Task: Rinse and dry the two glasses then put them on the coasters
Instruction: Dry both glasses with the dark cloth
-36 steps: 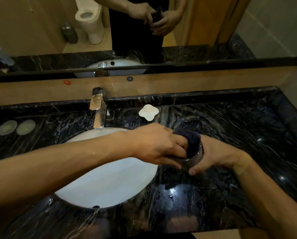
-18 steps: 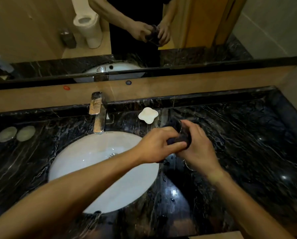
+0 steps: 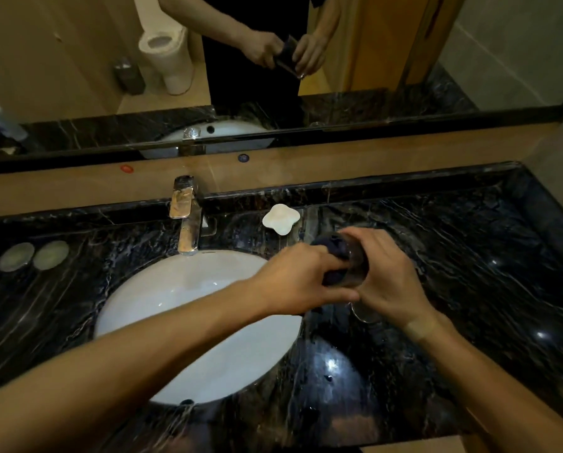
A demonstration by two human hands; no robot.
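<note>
Drying the glass point(image 3: 358, 263) is your job right now, so push the dark cloth point(image 3: 334, 256) deep inside and turn it all the way round; wipe the bottom and the rim too, because drops like to hide there; hold the glass firmly, since wet glass is likely slippery.

In the head view, your right hand point(image 3: 388, 282) sits in the middle right of the frame; its fingers curl round the glass, which lies tipped on its side with its mouth facing left; your left hand point(image 3: 299, 282) comes in from the lower left and pinches the cloth, with part of the cloth stuffed into the glass; both hands are above the black counter point(image 3: 469, 289), just to the right of the white sink point(image 3: 191, 322).

The two round coasters point(image 3: 33, 256) wait at the far left of the frame, well apart from your hands; nothing stands on them yet; a second glass point(image 3: 366, 313) seems to sit on the counter under your right hand, but it is hard to see.
</note>
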